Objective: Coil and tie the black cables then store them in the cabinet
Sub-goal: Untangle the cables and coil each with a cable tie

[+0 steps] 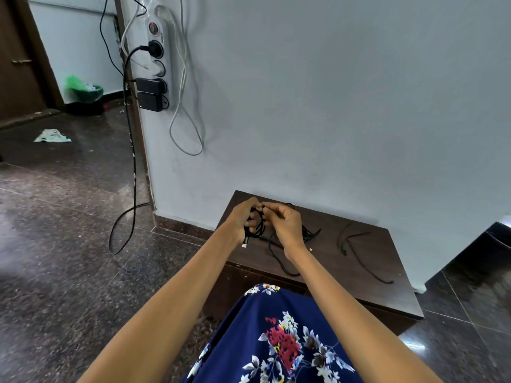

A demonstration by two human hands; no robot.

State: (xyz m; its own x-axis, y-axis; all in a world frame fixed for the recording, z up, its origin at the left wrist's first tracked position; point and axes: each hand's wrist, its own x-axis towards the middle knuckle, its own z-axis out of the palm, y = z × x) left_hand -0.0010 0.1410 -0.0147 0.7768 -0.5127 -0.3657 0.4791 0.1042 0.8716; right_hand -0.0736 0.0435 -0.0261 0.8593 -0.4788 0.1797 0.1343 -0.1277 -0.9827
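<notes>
The person's left hand curls its fingers round a small coil of black cable, the grip clamped on the loops, with a plug end hanging just below the hand. The right hand meets it from the other side, thumb and fingers pinched together on the same cable at the top of the coil. Both hands are held above the near-left part of a low dark wooden cabinet that stands against the pale wall.

On the cabinet top, just right of the hands, lies a loose tangle of black cable trailing toward the front edge. Well to its right a second loose black cable sprawls in an open curve, apart from the first.

A white power strip is fixed upright on the wall at upper left, with black plugs in it, a white cord looping below, and a black lead running down to the dark stone floor. A green bin sits in the far corner. A blue floral garment fills the bottom of the view.
</notes>
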